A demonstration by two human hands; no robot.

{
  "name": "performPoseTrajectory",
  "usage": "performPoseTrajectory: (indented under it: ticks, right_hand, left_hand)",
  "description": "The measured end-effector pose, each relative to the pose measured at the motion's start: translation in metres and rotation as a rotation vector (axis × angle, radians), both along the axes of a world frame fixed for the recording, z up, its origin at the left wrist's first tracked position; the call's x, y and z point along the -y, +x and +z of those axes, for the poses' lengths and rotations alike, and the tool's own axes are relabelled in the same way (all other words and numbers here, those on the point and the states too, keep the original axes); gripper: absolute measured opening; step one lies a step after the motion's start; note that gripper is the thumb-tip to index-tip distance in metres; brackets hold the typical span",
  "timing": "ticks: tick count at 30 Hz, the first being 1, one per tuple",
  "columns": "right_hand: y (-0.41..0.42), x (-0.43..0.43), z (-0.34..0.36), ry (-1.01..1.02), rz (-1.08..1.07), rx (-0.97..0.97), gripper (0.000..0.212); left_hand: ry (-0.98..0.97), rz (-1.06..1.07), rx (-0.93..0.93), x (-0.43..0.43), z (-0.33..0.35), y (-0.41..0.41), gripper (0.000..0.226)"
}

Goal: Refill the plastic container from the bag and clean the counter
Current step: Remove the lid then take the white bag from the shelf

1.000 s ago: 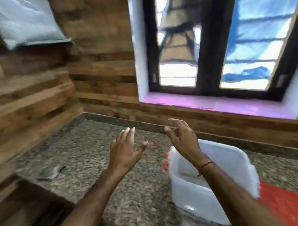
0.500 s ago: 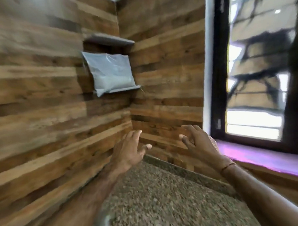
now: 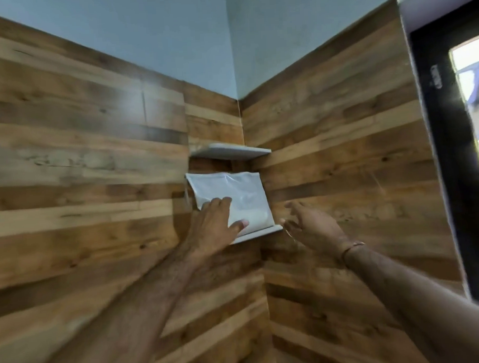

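Wood-panelled wall (image 3: 94, 149), at a corner. The left hand (image 3: 213, 227) lays straight fingers (image 3: 217, 203) on the bag (image 3: 233, 189), low on its left side, thumb on its front. The right hand (image 3: 309, 227), fingers spread, hovers just right of it, apart. The bag leans on the lower shelf (image 3: 259, 232) under the thumb. It is likely soft, slick and bottom-heavy, so take both lower corners and support underneath

bag (image 3: 233, 188): lower-left hidden by left hand (image 3: 213, 229) | right hand (image 3: 311, 227): blurred | window (image 3: 472, 102): cropped right
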State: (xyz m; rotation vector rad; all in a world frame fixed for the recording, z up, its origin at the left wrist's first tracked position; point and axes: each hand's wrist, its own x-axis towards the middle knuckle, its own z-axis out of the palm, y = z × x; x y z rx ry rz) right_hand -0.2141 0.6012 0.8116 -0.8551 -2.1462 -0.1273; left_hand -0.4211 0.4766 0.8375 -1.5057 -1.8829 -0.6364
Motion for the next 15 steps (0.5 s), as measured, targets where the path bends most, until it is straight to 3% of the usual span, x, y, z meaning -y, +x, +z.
performPoseTrajectory:
  ticks: [5, 8, 12, 15]
  right_hand:
    - [-0.077, -0.070, 0.060, 0.069, 0.022, 0.041, 0.034]
    - [-0.121, -0.106, 0.093, 0.108, 0.005, 0.016, 0.041]
    - [-0.179, -0.136, 0.128, 0.160, -0.061, 0.080, 0.054]
    - [-0.215, -0.154, 0.143, 0.159, -0.052, 0.136, 0.054]
  left_hand:
    - [0.102, 0.089, -0.191, -0.073, 0.068, -0.080, 0.069]
    - [0.123, 0.174, -0.289, -0.112, 0.098, -0.114, 0.066]
    - [0.078, 0.239, -0.286, -0.151, 0.115, -0.143, 0.069]
    - [0.089, 0.194, -0.272, -0.165, 0.118, -0.158, 0.054]
